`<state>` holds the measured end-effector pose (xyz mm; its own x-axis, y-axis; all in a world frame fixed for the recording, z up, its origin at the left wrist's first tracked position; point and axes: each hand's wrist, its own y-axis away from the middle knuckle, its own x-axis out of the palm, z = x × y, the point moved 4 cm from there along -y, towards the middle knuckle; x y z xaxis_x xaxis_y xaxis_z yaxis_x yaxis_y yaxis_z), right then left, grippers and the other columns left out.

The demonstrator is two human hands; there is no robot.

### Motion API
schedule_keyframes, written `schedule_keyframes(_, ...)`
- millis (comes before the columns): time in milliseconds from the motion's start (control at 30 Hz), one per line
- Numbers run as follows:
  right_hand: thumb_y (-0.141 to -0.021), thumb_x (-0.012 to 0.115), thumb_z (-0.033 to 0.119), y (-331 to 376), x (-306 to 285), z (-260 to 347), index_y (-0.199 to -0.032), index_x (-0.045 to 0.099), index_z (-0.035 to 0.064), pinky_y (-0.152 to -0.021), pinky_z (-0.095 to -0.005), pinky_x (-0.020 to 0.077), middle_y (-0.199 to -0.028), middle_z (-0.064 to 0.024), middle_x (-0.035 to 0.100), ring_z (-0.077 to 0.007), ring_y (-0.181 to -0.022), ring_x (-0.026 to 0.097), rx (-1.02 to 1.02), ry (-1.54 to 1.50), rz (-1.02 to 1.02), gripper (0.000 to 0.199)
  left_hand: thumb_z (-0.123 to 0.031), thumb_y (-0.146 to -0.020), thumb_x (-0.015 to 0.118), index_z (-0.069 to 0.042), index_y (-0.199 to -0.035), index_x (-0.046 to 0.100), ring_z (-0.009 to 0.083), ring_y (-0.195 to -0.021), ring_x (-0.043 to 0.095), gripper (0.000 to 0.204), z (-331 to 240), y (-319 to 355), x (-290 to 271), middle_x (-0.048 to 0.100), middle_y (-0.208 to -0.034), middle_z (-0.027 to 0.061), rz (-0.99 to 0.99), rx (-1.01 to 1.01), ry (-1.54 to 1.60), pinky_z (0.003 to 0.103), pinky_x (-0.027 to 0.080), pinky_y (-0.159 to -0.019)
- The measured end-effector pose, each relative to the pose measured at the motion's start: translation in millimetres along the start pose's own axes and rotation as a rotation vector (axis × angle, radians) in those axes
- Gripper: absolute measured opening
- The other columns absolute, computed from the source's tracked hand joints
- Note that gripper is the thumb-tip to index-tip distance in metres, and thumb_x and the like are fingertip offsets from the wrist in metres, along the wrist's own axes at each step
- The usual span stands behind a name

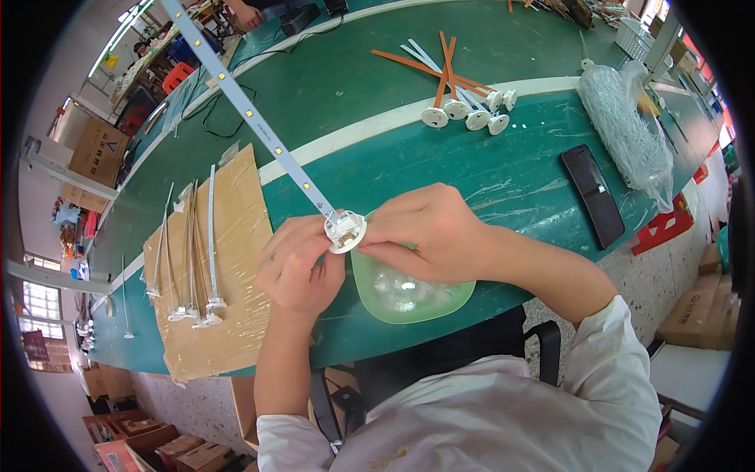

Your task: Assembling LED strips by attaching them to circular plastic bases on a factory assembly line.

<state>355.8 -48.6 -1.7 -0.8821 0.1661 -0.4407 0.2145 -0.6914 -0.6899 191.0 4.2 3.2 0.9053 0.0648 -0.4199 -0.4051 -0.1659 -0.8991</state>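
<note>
Between my two hands is a white round end cap point(347, 233) with small parts inside its open face. A long white LED strip point(264, 132) rises from it toward the upper left, dotted with small yellow LEDs. My left hand point(299, 266) is closed on the cap's left side. From the right, my right hand point(431, 234) pinches at the cap's edge; its fingertips are partly hidden, so anything small in them does not show. Under my right hand sits a light green bowl point(409, 303) holding small clear pieces.
On the left, several LED strips with white caps point(211, 236) lie on a cardboard sheet point(236, 338). Farther back are orange and white strips with round caps point(448, 75). A black phone point(591, 197) and a clear plastic bag of wires point(625, 118) lie to the right on the green table point(519, 169).
</note>
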Motion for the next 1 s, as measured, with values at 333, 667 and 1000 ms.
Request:
schedule_keyframes(333,-0.076,0.076,0.001,-1,-1,0,-0.095,0.072,0.0038,-0.057,-0.0337,0.0539,-0.081,-0.0120,0.070,-0.0288,-0.067,0.068,-0.003,0.081,-0.017,0.020,0.010,-0.065,0.076,0.000,-0.082,0.059,0.0277,-0.070,0.070,0.026,4,2,0,0.070,-0.083,0.0130,0.023,0.029,0.005,0.034,0.055,-0.061)
schedule_keyframes(667,-0.081,0.073,0.002,-1,1,-1,-0.095,0.071,0.0024,-0.061,-0.0324,0.0548,-0.083,-0.0125,0.071,-0.0280,-0.069,0.070,0.075,0.064,-0.029,0.014,0.004,-0.082,0.073,-0.002,-0.093,0.056,0.0226,-0.080,0.071,0.021,15,10,4,0.073,-0.097,0.0165,0.081,-0.370,0.181,0.030,0.055,-0.070)
schedule_keyframes(1000,-0.082,0.075,0.004,0,-5,-4,-0.091,0.074,0.0016,-0.061,-0.0276,0.0562,-0.084,-0.0099,0.074,-0.0180,-0.068,0.073,0.316,-0.171,-0.237,0.010,0.000,-0.099,0.055,0.002,-0.124,0.045,0.0225,-0.101,0.069,0.026,16,11,13,0.069,-0.113,0.0217,-0.037,-0.781,0.760,0.033,0.055,-0.089)
